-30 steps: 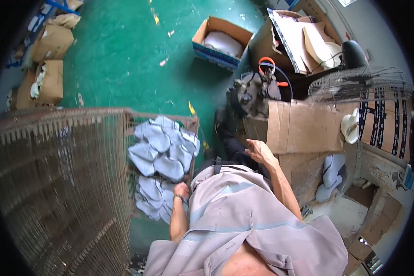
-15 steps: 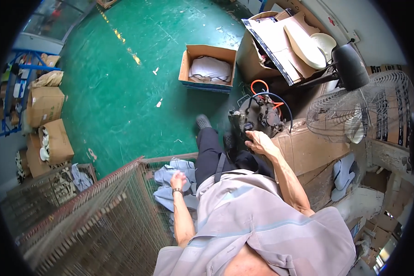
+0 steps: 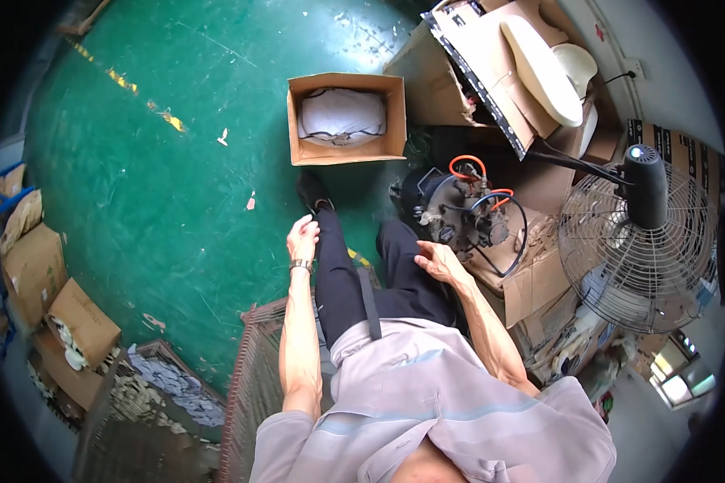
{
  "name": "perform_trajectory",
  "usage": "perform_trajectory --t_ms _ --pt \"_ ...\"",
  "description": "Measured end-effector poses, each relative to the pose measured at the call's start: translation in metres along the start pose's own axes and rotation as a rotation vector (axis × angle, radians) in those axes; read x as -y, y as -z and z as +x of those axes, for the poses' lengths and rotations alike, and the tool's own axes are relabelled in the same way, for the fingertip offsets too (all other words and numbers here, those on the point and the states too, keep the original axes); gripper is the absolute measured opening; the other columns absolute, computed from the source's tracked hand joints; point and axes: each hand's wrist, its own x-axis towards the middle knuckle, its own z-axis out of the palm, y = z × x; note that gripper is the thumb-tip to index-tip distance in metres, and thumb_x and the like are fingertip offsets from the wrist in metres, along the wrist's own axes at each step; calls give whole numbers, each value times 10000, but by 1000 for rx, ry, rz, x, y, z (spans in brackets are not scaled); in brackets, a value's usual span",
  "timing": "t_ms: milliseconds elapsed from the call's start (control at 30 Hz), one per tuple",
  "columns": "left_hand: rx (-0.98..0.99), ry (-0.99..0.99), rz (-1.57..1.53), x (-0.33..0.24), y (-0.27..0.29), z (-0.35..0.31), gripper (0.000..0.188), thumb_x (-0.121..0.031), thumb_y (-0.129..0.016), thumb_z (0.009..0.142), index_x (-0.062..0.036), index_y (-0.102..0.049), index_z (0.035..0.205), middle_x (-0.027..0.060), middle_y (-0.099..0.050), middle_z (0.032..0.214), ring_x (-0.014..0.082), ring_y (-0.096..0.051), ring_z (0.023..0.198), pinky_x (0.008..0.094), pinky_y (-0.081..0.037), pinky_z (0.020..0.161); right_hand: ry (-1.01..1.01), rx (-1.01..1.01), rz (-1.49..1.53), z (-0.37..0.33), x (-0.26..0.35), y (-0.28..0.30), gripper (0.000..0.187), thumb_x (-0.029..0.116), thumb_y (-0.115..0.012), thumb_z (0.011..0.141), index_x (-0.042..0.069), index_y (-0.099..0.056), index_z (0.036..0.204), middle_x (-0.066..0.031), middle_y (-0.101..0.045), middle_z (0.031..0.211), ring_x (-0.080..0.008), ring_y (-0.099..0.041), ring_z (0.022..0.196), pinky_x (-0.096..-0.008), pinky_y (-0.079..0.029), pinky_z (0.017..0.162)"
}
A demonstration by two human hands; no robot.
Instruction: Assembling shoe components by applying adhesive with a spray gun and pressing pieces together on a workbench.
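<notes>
Two bare hands, the left hand [image 3: 303, 238] and the right hand [image 3: 445, 264], hang apart near a box [image 3: 395, 125] and a tank [image 3: 451, 213].

The left hand, mid-frame beside the left trouser leg [image 3: 328, 256], is loosely curled and seems empty; the right hand, just right of centre, is half open with bent fingers, and nothing shows in it. Whether either touches the trousers cannot be told. The box sits open at upper middle, a white bundle [image 3: 342, 114] inside; the grimy tank lies right of centre, near the right hand. The likeliest trouble is a snag: the dark hose [image 3: 525, 233] loops out from the tank, and a stray sleeve or arm could catch it. A careless step could also drive the shoe [image 3: 310, 191] into the box, which stands just ahead, and shove it askew.
</notes>
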Motion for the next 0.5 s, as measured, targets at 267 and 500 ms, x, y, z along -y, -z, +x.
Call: perform_trajectory --t_ms 267,500 --pt "83 76 42 0 -17 90 367 -144 -726 971 -37 -661 1316 115 -740 1123 161 -722 964 285 -607 777 18 -42 285 190 76 -48 479 228 -683 927 -35 -636 1325 -219 -736 1149 -366 -717 1064 -409 -561 953" --pt "50 -200 236 16 -97 322 801 -184 -771 939 -57 -328 1594 204 -514 1505 276 -494 1398 420 -424 1154 43 -292 146 270 26 -108 526 152 -690 920 -19 -555 1399 -257 -629 1286 -424 -610 1203 -462 -487 1052"
